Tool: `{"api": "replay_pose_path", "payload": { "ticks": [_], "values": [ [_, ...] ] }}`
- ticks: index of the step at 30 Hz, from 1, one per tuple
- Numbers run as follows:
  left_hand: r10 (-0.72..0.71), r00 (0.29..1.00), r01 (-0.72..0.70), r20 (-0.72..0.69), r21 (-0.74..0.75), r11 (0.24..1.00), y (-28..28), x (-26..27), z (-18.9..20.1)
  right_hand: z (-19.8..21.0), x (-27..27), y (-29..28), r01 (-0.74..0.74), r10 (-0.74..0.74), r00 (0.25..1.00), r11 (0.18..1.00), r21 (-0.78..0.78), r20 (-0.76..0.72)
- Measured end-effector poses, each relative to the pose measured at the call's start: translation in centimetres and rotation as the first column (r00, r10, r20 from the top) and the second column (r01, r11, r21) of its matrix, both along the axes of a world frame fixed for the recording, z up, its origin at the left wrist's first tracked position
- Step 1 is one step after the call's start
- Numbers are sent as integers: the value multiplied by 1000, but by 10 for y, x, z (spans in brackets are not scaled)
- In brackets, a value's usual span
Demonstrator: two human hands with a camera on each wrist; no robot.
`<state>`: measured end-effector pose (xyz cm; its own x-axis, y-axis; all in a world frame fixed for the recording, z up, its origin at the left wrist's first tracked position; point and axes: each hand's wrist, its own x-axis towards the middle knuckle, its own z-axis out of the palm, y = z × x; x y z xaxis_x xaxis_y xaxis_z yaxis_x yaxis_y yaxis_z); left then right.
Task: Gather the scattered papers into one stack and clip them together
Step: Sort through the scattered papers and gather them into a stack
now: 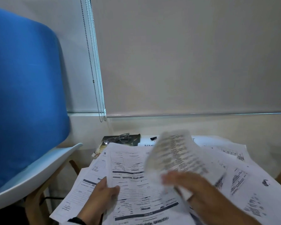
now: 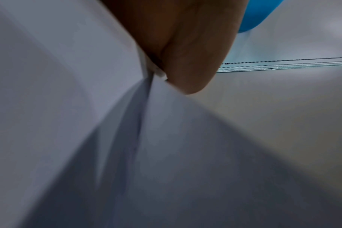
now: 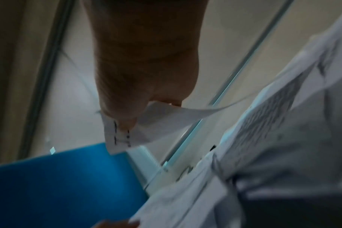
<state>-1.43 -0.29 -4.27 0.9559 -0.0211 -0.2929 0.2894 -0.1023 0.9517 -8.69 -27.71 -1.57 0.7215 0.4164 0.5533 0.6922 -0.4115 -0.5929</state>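
Observation:
Printed white papers (image 1: 243, 181) lie scattered and overlapping across a small table. My left hand (image 1: 104, 194) grips the left edge of a gathered stack of forms (image 1: 133, 179), thumb on top; the left wrist view shows the thumb (image 2: 187, 61) pinching several sheet edges (image 2: 158, 95). My right hand (image 1: 190, 187), blurred by motion, pinches one sheet (image 1: 173, 153) that curls up above the stack. In the right wrist view the fingers (image 3: 127, 111) clamp that sheet's corner (image 3: 121, 138). A small black clip (image 1: 153, 138) lies on paper at the table's far edge.
A white chair with a blue cushion (image 1: 23, 95) stands close on the left. Eyeglasses (image 1: 120, 138) rest on a dark book (image 1: 133, 140) at the far left of the table. A blind and its bead chain (image 1: 96, 78) hang behind.

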Motion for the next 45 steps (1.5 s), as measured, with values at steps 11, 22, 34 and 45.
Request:
{"api": "replay_pose_path", "payload": {
  "ticks": [11, 22, 34, 45],
  "values": [
    [41, 999, -40, 34, -38, 998, -6, -3, 8, -48, 19, -2, -150, 111, 986, 914, -378, -124],
    [-90, 989, 65, 114, 203, 977, -3, -7, 2, -33, 13, -94, 719, -343, 560, 654, 237, -754],
    [-84, 989, 41, 124, 311, 949, -5, -7, 3, -46, 68, -154, 601, -927, 216, 375, -706, -308],
    [-78, 989, 33, 126, 330, 943, -9, -11, 7, -40, 82, -157, 574, -884, 264, 465, -674, -385]
  ]
}}
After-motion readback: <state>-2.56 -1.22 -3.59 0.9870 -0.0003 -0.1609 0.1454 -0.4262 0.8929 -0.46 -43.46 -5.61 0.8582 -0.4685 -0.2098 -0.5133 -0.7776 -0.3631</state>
